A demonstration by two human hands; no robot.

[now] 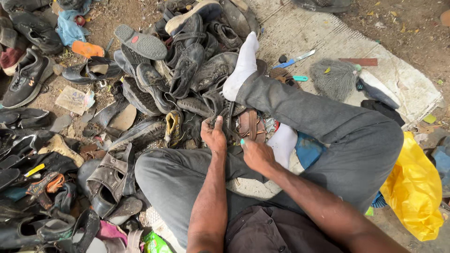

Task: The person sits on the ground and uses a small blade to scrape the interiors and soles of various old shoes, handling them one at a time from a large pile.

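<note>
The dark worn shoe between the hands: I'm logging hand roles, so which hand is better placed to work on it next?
Probably the right hand: it pinches a small teal-tipped tool at the dark worn shoe, while the left hand has its grip on that shoe, steadying it.

Dirt ground (412, 37) bears worn shoes (154, 79), woven mat (328, 37)
</note>
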